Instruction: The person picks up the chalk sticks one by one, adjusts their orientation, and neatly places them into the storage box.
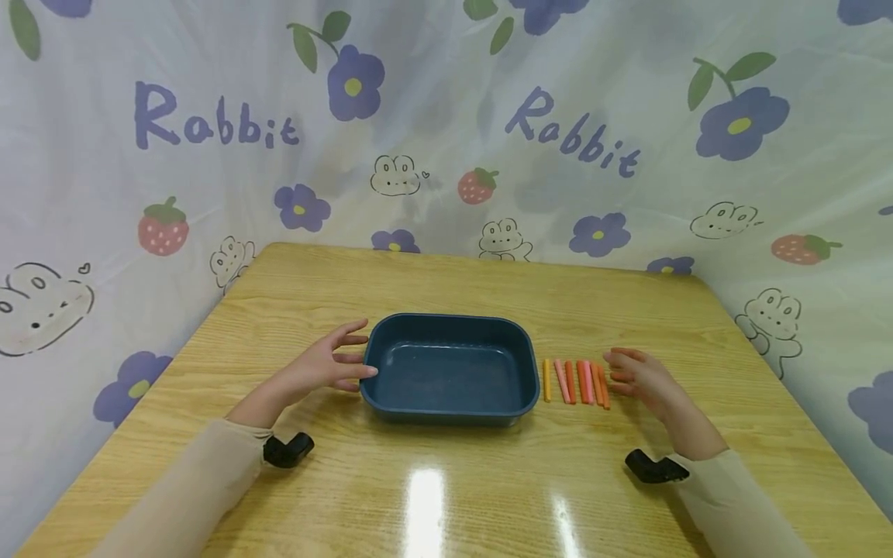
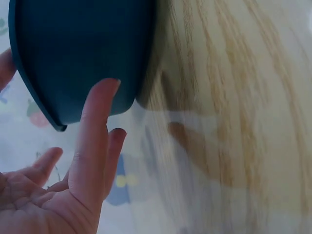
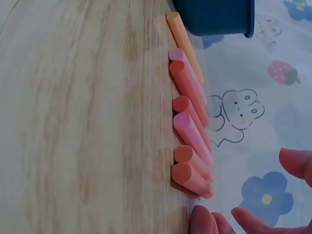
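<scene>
A dark blue rectangular basin (image 1: 449,415) stands upright on the table, and nothing lies inside it. At its left end is my left hand (image 1: 324,363), fingers spread and fairly straight, one tip over the rim; firm contact cannot be told. In the left wrist view, the extended fingers of this hand (image 2: 80,165) overlap the basin wall (image 2: 78,53). To the right of the basin lies a row of several chalk sticks (image 1: 582,383) in yellow-orange, pink, red and orange. My right hand (image 1: 645,384) hovers beside the row's right end, fingers loosely bent, holding nothing. Both forearms wear beige sleeves.
The wooden table (image 1: 488,488) extends around the basin and reflects light near the front. A white curtain (image 1: 446,116) with flowers, rabbits and strawberries hangs behind and on both sides. Black wrist devices sit under the left sleeve (image 1: 181,480) and the right sleeve (image 1: 739,504).
</scene>
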Demonstrator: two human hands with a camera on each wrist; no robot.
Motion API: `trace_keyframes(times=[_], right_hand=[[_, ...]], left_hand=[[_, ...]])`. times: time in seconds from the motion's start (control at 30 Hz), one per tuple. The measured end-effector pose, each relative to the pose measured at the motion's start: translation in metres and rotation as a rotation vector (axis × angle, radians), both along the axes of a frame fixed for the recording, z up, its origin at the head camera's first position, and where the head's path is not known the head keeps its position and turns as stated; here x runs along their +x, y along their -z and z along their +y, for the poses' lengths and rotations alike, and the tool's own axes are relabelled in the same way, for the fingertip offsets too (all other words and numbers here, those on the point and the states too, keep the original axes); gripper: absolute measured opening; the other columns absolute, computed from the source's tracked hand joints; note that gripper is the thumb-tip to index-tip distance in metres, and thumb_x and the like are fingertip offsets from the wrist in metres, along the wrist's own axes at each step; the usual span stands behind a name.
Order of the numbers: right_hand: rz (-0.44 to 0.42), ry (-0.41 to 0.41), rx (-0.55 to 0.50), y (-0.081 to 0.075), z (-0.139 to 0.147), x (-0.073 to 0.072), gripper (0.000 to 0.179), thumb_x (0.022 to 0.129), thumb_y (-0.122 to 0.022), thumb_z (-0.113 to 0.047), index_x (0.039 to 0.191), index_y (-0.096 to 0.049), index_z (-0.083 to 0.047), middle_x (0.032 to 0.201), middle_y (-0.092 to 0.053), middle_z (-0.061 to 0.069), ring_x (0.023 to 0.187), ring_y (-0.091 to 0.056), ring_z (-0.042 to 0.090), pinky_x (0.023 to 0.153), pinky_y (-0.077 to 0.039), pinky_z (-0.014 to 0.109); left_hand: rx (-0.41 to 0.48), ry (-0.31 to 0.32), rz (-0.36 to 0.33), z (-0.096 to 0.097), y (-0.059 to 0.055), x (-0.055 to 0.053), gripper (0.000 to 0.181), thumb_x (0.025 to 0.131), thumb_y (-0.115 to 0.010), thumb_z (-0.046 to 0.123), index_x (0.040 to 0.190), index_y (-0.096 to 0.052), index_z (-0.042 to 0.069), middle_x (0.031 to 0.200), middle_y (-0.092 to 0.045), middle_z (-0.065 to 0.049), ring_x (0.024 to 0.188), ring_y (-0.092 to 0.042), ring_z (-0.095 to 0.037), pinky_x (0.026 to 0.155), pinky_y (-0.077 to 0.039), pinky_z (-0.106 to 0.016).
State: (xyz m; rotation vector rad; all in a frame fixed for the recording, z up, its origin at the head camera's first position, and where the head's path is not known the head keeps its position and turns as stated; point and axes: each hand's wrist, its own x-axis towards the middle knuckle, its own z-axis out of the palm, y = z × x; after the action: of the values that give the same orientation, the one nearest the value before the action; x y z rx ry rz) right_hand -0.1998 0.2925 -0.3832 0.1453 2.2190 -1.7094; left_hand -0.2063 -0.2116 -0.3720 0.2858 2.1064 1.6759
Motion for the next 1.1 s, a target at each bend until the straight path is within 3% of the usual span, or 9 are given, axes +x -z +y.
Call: trace_keyframes(times=[0.23, 0.43, 0.7, 1.1], right_hand=[[0.007, -0.035, 0.029, 0.009, 0.003, -0.001, 0.066, 0.095, -0.053, -0.019, 0.141, -0.018, 0.013, 0.136, -0.027, 0.033, 0.110, -0.048, 0.028, 0.085, -0.050, 0.033], [0.023, -0.079, 0.126, 0.013, 0.004, -0.001, 0.060, 0.090, -0.059, -0.004, 0.137, -0.028, 0.015, 0.123, -0.039, 0.029, 0.094, -0.053, 0.018, 0.079, -0.052, 0.032], [0.009, -0.081, 0.200, 0.014, 0.002, -0.003, 0.057, 0.085, -0.063, 0.001, 0.132, -0.034, 0.015, 0.098, -0.049, 0.016, 0.076, -0.060, 0.017, 0.070, -0.055, 0.034], [-0.019, -0.092, 0.248, 0.006, -0.001, -0.005, 0.050, 0.084, -0.061, 0.005, 0.128, -0.039, 0.014, 0.092, -0.049, 0.013, 0.074, -0.058, 0.018, 0.065, -0.055, 0.034]], left_hand=[[0.024, 0.001, -0.019, 0.003, 0.004, 0.001, 0.092, 0.080, -0.075, 0.014, 0.149, -0.015, 0.011, 0.147, -0.019, -0.023, 0.126, -0.036, -0.043, 0.077, -0.053, -0.046], [0.042, 0.006, -0.043, 0.005, 0.005, 0.001, 0.091, 0.080, -0.074, 0.013, 0.149, -0.016, 0.012, 0.146, -0.017, -0.025, 0.124, -0.037, -0.045, 0.076, -0.053, -0.046], [0.056, 0.012, -0.046, 0.007, 0.008, 0.001, 0.089, 0.081, -0.073, 0.010, 0.149, -0.016, 0.011, 0.146, -0.017, -0.026, 0.118, -0.045, -0.042, 0.076, -0.053, -0.047], [0.054, 0.012, -0.053, 0.005, 0.004, -0.003, 0.089, 0.081, -0.073, 0.010, 0.149, -0.016, 0.012, 0.145, -0.018, -0.027, 0.109, -0.054, -0.035, 0.076, -0.053, -0.047]])
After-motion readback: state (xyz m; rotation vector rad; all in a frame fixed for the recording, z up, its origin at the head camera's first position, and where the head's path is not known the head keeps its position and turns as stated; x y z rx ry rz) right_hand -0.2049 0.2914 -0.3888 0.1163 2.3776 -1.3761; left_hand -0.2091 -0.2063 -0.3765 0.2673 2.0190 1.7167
